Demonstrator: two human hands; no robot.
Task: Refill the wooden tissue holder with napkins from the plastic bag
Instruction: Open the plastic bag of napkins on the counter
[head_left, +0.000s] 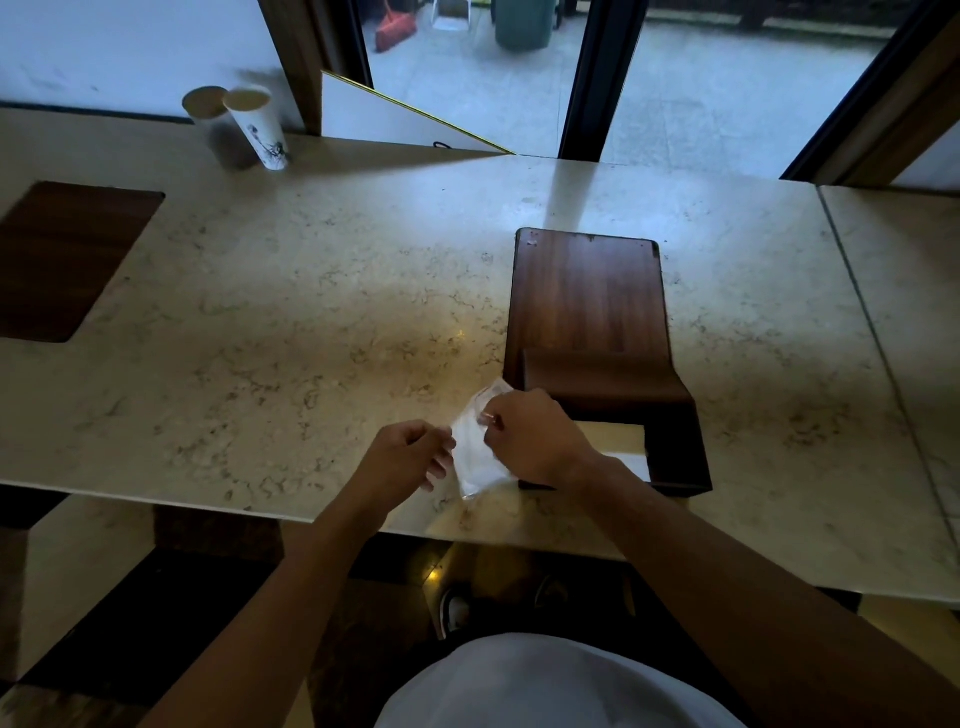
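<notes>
I'm looking down on a pale marble worktop (311, 291) by glass doors. The dark wooden tissue holder (587, 306) lies lengthwise away from me, its open end near the front edge, with something pale showing inside it. Both my hands meet just left of that opening. My right hand (530, 439) pinches the top of the plastic bag (475, 457); my left hand (410, 457) grips its left edge. The bag's long axis runs front to back, and the right hand is nearer the holder.
</notes>
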